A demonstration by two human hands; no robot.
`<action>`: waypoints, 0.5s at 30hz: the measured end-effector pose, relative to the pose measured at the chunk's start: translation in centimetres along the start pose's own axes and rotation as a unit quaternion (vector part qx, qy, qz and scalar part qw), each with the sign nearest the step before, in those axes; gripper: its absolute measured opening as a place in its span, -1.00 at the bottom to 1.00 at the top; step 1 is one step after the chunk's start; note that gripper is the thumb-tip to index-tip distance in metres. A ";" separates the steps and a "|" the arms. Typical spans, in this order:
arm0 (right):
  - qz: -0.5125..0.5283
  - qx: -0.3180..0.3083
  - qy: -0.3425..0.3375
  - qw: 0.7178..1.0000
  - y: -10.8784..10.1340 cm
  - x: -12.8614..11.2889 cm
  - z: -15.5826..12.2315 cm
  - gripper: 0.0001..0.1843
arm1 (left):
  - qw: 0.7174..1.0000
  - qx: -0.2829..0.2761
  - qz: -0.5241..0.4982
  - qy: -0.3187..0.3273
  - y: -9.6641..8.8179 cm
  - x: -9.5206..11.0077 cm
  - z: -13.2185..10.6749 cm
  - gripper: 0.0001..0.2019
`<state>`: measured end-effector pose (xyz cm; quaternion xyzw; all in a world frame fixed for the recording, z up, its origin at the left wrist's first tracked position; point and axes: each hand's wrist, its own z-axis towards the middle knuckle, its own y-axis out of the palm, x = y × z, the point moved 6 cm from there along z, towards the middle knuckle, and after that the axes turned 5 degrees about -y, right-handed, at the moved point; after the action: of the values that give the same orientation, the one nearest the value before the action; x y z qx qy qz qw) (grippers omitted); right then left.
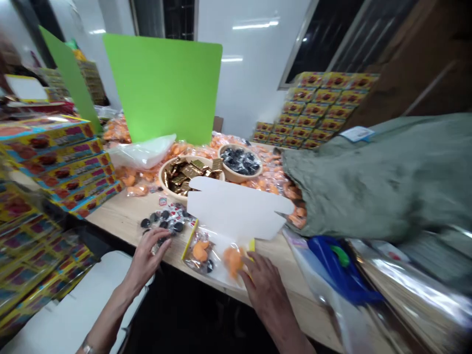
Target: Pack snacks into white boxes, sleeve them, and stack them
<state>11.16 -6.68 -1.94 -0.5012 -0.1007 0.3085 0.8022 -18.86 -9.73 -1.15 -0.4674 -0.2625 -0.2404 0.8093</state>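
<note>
Left hand (147, 258): fingers (158, 240) curled against a clear packet of dark round sweets (165, 226) on a pale wooden table (114, 216). Right hand (263, 290), well apart from the left: fingertips (248, 263) on a clear plastic bag of orange pieces (233, 261). Firmness of contact impossible to tell for either hand. Just left of that bag, a second clear bag (197, 255) with orange pieces and a dark sweet; behind both bags, a white card (236, 209) lying flat, a yellow strip (191, 239) along its near edge. Farther back, a wooden bowl (173, 184) of gold-wrapped sweets and a second bowl (239, 174) of dark sweets, among loose orange packets (269, 177). At right, a grey-green sack (379, 182) with orange packets at its mouth, above a blue bag (341, 265). At left and rear, stacks of printed boxes (55, 157); behind the table, a green board (162, 88).
</note>
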 end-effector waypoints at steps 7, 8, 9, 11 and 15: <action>-0.036 0.092 0.115 0.988 -7.1 4.2 -3.8 -0.71 | 0.983 -0.147 -0.067 0.087 7.4 3.8 -2.7 -0.71; -0.055 0.107 0.127 0.985 -8.0 5.2 -4.6 -0.69 | 0.984 -0.134 -0.070 0.095 7.9 3.6 -3.0 -0.74; -0.074 0.120 0.138 0.980 -8.8 6.2 -5.3 -0.67 | 0.984 -0.124 -0.071 0.105 8.2 3.3 -3.2 -0.75; -0.097 0.134 0.153 0.974 -10.0 8.1 -6.3 -0.66 | 0.982 -0.121 -0.068 0.131 8.4 2.7 -3.6 -0.75; -0.063 0.130 0.168 0.975 -10.7 10.3 -5.5 -0.68 | 0.976 -0.155 -0.070 0.138 8.0 1.8 -4.3 -0.62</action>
<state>26.06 -7.90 3.22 -0.4302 0.0452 0.1790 0.8837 -11.59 -10.17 -6.84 -0.5294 -0.1400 -0.3966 0.7368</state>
